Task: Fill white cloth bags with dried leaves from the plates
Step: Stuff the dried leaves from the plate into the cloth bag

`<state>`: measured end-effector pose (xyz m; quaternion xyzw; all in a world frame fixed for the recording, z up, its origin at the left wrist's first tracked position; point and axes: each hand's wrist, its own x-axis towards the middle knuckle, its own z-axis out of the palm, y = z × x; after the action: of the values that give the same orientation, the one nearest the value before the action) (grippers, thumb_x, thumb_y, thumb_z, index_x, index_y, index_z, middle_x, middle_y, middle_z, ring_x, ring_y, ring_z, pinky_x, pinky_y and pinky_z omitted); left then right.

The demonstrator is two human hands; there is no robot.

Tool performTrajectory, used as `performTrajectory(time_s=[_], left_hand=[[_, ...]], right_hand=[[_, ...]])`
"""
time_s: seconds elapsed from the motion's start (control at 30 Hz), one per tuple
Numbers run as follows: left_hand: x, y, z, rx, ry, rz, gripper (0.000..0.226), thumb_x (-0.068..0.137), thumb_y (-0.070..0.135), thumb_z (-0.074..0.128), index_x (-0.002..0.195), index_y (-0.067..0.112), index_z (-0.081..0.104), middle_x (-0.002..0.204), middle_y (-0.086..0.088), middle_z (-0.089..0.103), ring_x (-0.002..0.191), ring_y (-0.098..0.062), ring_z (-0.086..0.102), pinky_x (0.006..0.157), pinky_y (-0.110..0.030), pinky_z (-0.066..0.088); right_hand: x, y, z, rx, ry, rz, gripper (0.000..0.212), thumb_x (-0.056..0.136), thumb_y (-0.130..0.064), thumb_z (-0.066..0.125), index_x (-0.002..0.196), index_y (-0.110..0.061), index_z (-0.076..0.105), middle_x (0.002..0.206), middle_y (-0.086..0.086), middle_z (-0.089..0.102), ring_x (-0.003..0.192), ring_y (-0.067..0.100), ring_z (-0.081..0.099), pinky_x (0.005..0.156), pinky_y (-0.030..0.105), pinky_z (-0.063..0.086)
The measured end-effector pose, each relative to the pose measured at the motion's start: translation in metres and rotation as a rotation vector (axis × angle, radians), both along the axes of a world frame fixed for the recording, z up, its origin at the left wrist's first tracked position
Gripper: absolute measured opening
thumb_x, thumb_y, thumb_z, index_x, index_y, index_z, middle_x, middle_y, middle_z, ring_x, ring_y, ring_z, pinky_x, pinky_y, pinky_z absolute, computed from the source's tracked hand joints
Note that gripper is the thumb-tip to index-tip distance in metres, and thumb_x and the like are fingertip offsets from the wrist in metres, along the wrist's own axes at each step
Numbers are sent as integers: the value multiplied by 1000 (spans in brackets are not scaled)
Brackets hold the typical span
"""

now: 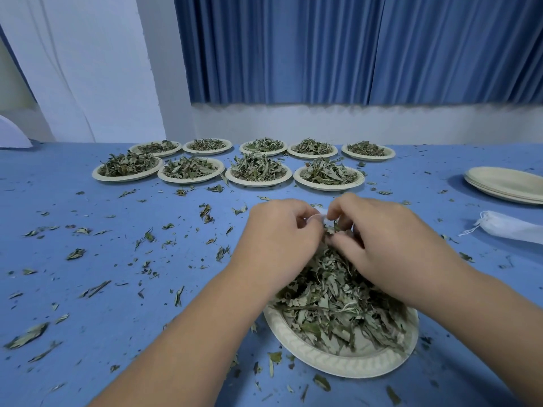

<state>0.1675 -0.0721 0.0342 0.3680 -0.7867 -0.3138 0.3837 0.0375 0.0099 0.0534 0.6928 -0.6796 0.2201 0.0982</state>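
Your white cloth bag (322, 215) sits just between your two hands, above the far edge of the plate (338, 366) nearest to you. Only a small white part of it shows and the rest is hidden behind the fingers, so I cannot tell which way its long axis lies. The fingers of your left hand (279, 230) are curled and pinch the cloth from the left. Those of your right hand (382, 242) are curled on it from the right, with some leaf pieces caught there. The dried leaves (332, 304) lie directly below the bag and toward you, under both wrists, and I see nothing between heap and bag. I judge the right hand is nearer for the next scoop. Farther away stand nine full plates (191, 180) in two rows. At your right are a stack of empty plates (505, 185) and a spare bag (511, 227), and loose leaves (28, 334) lie all over the counter (147, 333).
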Motion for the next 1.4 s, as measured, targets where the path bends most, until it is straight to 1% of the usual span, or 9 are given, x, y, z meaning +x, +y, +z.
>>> performTrajectory(time_s=[0.23, 0.43, 0.6, 0.73, 0.87, 1.07, 1.13, 1.27, 1.4], left_hand=[[-2, 2, -1, 13, 13, -36, 19, 88, 20, 61, 75, 25, 74, 47, 15, 60, 42, 3, 50, 42, -9, 32], [0, 0, 1, 30, 28, -7, 22, 90, 21, 59, 75, 29, 72, 45, 22, 55, 41, 2, 49, 41, -11, 38], [0, 4, 2, 45, 64, -46, 20, 88, 20, 61, 75, 26, 75, 56, 16, 64, 43, 3, 50, 40, -7, 32], [1, 5, 4, 62, 82, -40, 23, 88, 20, 61, 72, 29, 74, 61, 16, 67, 50, 1, 54, 45, -11, 39], [1, 6, 7, 144, 124, -32, 22, 89, 20, 62, 72, 28, 74, 69, 8, 71, 71, -16, 67, 64, -30, 53], [0, 8, 8, 222, 177, -74, 20, 89, 18, 63, 74, 24, 75, 62, 7, 69, 59, -4, 60, 55, -24, 49], [1, 7, 9, 265, 224, -77, 24, 89, 15, 63, 70, 25, 74, 54, 13, 65, 50, 3, 57, 47, -14, 43], [2, 3, 8, 266, 240, -34, 27, 88, 20, 64, 65, 29, 74, 54, 9, 60, 37, -4, 38, 39, -15, 30], [2, 1, 6, 271, 250, -17, 27, 89, 24, 64, 64, 30, 74, 52, 10, 58, 36, -6, 35, 40, -17, 28]], right_hand=[[-5, -3, -5, -138, 8, 96, 8, 83, -23, 69, 89, -19, 73, 81, -1, 65, 79, 20, 61, 71, 37, 50], [-8, -6, -9, -218, -153, 107, 13, 77, -24, 75, 86, -23, 66, 80, -14, 60, 73, 3, 53, 69, 18, 43], [-8, -7, -12, -244, -149, 98, 10, 74, -14, 79, 78, -20, 72, 76, -9, 63, 69, 3, 54, 68, 11, 39], [-9, -6, -12, -267, -239, 157, 9, 78, -12, 75, 82, -20, 75, 80, -10, 63, 69, 0, 56, 66, 19, 46], [-6, -6, -13, -312, -289, 143, 15, 78, -11, 74, 83, -25, 70, 79, -13, 65, 72, 6, 60, 68, 24, 47], [-4, -8, -17, -368, -328, 84, 16, 74, -14, 79, 75, -25, 67, 72, -18, 62, 69, 1, 57, 62, 7, 40], [-4, -8, -16, -366, -326, 127, 12, 75, -12, 79, 76, -19, 69, 79, -12, 64, 71, 3, 58, 64, 11, 44], [-8, -4, -10, -336, -295, 182, 6, 81, -25, 72, 87, -23, 70, 92, -12, 62, 87, 2, 57, 74, 17, 43], [-15, -1, -5, -194, -265, 108, 38, 80, -55, 55, 111, -33, 60, 108, -21, 49, 102, -3, 47, 81, 12, 36]])
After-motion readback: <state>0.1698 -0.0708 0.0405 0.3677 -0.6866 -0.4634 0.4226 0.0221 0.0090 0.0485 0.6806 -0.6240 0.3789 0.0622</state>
